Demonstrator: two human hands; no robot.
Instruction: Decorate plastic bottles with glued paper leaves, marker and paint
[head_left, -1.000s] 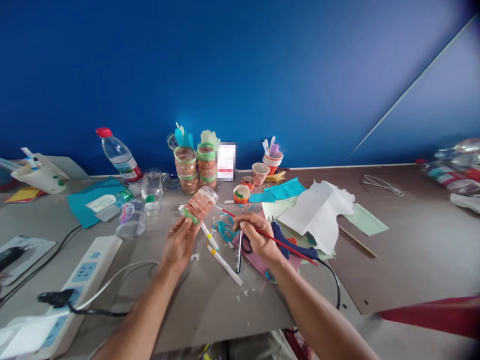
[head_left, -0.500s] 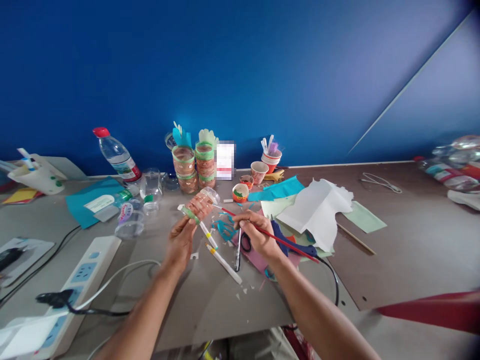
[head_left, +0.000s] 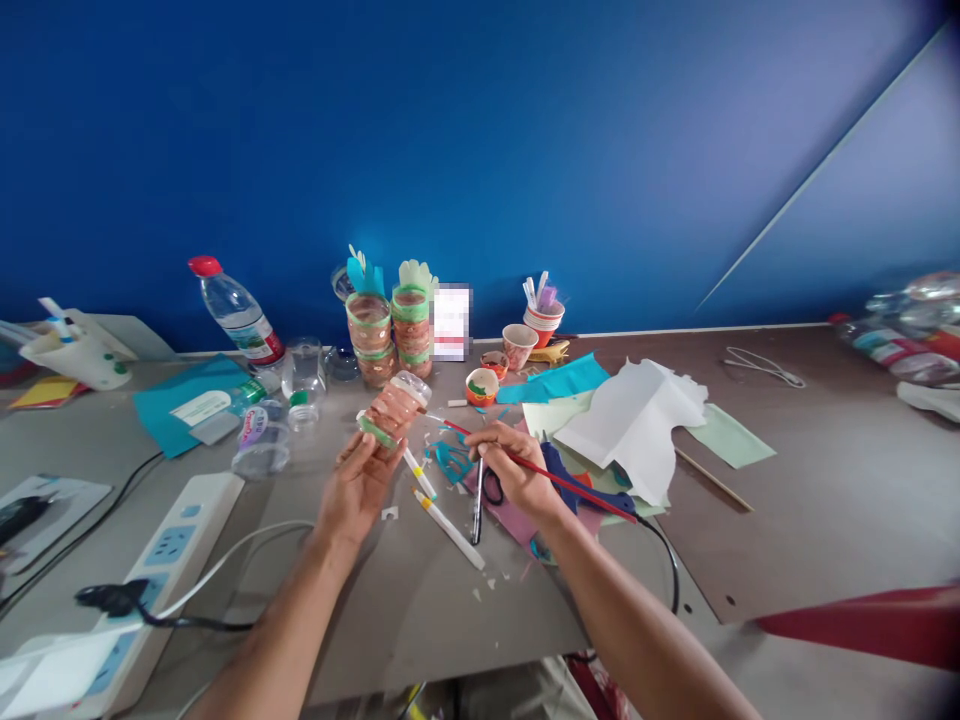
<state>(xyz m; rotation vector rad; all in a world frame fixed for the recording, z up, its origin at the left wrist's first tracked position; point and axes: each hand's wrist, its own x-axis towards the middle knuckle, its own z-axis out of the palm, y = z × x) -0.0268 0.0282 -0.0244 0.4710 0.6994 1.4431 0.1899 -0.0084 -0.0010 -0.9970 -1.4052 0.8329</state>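
Note:
My left hand (head_left: 360,485) grips a tilted, cut-down plastic bottle (head_left: 397,408) by its lower end. Brown paint covers most of the bottle, with a green band near my fingers and a bare clear end at the top. In my right hand (head_left: 514,470) is a thin red paintbrush (head_left: 574,487), pinched near its bristles. The brush tip points at the bottle's right side, at or very near its surface. Beyond my hands stand a small paper cup with green paint (head_left: 482,388) and another with brown paint (head_left: 494,364). Two painted bottle stacks (head_left: 369,335) rise behind the bottle.
Markers (head_left: 450,530), scissors (head_left: 493,488), paper scraps and a blue glue gun (head_left: 562,475) lie around my hands. White crumpled paper (head_left: 637,420) covers the right middle. At left are a power strip (head_left: 169,545), clear bottle pieces (head_left: 261,445) and a red-capped bottle (head_left: 244,320).
My left hand has tipped and turned the bottle slightly, first down, then back up. The brush has stayed close to its right side, shifting only a little.

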